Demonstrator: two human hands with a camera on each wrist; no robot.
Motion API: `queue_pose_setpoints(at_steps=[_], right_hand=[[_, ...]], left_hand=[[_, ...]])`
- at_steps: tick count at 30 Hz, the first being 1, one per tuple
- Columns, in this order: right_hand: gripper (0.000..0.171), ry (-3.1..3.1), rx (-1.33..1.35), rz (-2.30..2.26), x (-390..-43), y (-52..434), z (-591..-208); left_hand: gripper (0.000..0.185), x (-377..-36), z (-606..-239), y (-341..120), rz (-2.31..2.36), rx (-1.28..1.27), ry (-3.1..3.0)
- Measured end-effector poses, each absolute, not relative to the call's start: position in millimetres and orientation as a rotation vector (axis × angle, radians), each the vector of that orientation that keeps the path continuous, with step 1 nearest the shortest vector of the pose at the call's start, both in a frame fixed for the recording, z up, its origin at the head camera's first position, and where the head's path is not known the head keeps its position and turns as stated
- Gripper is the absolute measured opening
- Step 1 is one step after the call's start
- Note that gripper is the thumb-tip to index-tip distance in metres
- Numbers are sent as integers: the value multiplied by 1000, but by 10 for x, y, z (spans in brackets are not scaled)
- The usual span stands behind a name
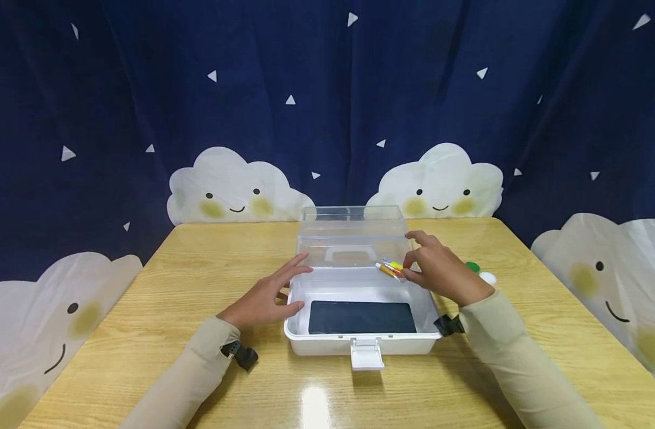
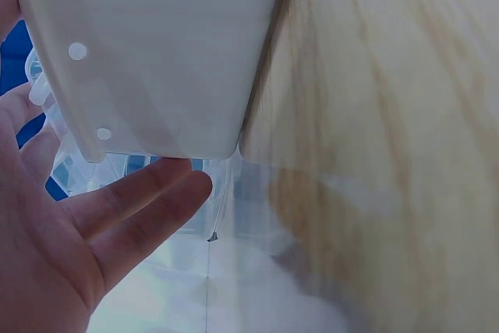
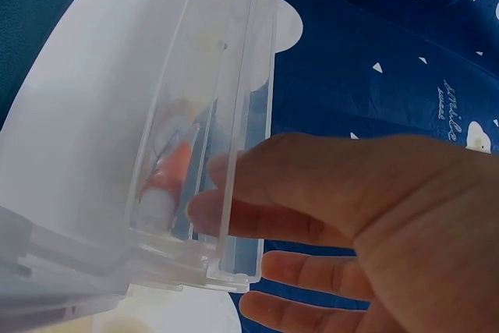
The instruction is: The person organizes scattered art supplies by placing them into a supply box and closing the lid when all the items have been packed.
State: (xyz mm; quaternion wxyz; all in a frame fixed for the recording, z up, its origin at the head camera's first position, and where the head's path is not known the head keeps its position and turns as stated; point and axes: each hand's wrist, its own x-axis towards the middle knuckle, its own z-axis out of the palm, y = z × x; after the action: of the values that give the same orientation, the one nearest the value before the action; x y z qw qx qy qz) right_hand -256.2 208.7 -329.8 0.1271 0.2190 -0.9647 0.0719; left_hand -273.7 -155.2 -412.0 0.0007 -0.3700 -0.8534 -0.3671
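Note:
A white plastic box (image 1: 359,345) stands open on the wooden table, its clear lid (image 1: 354,229) tilted back. A dark blue flat pad (image 1: 362,317) lies on the box floor. My left hand (image 1: 294,287) rests against the box's left wall with straight fingers; the left wrist view shows the palm (image 2: 93,232) beside the white box wall (image 2: 156,52). My right hand (image 1: 409,273) pinches a small bunch of coloured pens (image 1: 388,268) by one end over the box's back right corner. The right wrist view shows an orange pen (image 3: 168,181) through the clear lid wall (image 3: 234,76), next to my fingers (image 3: 257,220).
A green cap (image 1: 472,267) and a white cap (image 1: 488,277) lie on the table (image 1: 198,286) just right of my right hand. The box's latch (image 1: 367,354) hangs open at the front. A dark blue curtain with clouds surrounds the table.

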Motion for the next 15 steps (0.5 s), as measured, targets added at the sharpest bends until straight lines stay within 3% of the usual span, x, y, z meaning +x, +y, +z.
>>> queue_pose_setpoints(at_steps=[15], right_hand=[[7, -2784, 684, 273, -2575, 2125, -3291]], left_hand=[[66, -2742, -4115, -1548, -1178, -1176, -2665]])
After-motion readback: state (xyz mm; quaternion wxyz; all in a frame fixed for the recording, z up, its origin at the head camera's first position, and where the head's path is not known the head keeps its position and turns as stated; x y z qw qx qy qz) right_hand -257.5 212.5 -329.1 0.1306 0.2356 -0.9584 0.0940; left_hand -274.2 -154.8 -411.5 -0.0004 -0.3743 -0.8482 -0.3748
